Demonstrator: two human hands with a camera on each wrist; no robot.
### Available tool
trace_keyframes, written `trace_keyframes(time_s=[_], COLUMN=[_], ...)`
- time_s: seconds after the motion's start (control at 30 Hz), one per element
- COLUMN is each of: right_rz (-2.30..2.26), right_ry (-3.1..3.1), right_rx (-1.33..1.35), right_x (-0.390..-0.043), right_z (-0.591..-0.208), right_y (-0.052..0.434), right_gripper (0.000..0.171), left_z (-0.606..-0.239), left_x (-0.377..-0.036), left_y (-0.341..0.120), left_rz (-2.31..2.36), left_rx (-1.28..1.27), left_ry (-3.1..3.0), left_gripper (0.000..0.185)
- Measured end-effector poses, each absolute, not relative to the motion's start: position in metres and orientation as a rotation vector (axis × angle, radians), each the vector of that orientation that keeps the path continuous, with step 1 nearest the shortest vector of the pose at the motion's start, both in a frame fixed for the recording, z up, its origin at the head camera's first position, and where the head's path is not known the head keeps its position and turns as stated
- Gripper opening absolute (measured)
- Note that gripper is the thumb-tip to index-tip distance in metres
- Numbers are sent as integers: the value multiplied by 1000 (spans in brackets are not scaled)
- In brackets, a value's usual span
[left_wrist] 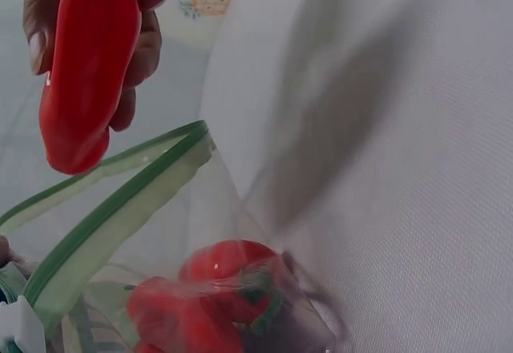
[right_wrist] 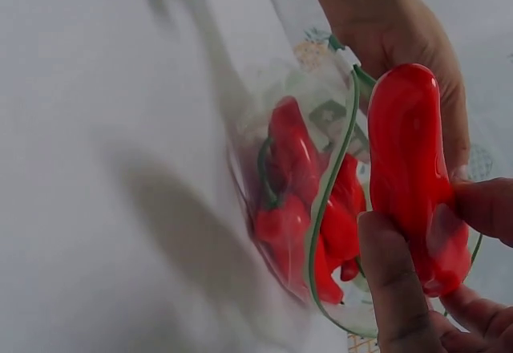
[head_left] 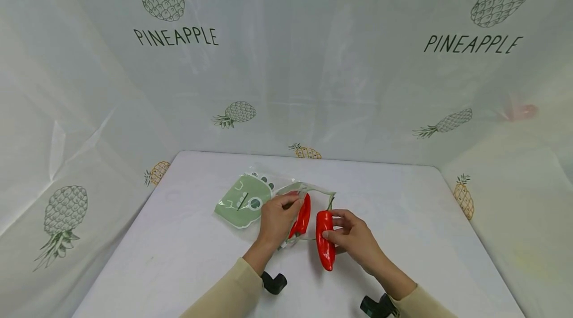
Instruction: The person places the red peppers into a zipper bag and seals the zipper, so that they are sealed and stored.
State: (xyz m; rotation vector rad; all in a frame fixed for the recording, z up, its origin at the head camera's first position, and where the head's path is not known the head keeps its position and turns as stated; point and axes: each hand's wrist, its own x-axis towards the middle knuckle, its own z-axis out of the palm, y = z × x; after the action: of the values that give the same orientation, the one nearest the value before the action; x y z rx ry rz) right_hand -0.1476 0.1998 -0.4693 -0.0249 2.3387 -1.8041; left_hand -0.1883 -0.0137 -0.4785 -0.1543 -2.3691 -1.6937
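A clear zip bag [head_left: 243,200] with a green cartoon face and a green zip edge lies on the table, its mouth gaping. My left hand [head_left: 278,218] pinches the bag's edge. Inside the bag are several red peppers [right_wrist: 298,148], also seen through the film in the left wrist view as red peppers [left_wrist: 192,309]. Just right of the mouth, my right hand [head_left: 356,239] holds another red pepper [head_left: 325,241] between thumb and fingers, its green stem pointing away from me. In the right wrist view this held pepper [right_wrist: 407,140] stands apart in front of the zip edge.
The white table [head_left: 179,248] has a back edge against a curtain [head_left: 313,59] printed with pineapples. More curtain hangs at the left and right sides. A white slider [right_wrist: 346,58] sits on the bag's zip. Dark wrist mounts [head_left: 274,283] show below the hands.
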Motion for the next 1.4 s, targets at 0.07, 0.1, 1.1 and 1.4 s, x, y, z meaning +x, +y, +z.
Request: trace_keyframes(time_s=[0.07, 0.1, 1.1, 1.4], right_rz=[-1797, -1794, -1822, -1784], right_ry=[2345, 2345, 2545, 2584], right_rx=[-38, -45, 119, 94], right_x=[-148, -149, -190, -190], right_z=[-471, -472, -495, -500], right_y=[197, 196, 151, 143], right_gripper=[64, 64, 57, 59], left_z=[-479, -479, -479, -479], left_x=[-188, -188, -177, -181], left_y=[-14, -14, -9, -11], left_rz=[-1688, -1690, -1788, -1770], left_rx=[-163, -168, -197, -178], left_ry=[-2376, -2373, -2320, -2300], left_gripper=[23, 23, 17, 15])
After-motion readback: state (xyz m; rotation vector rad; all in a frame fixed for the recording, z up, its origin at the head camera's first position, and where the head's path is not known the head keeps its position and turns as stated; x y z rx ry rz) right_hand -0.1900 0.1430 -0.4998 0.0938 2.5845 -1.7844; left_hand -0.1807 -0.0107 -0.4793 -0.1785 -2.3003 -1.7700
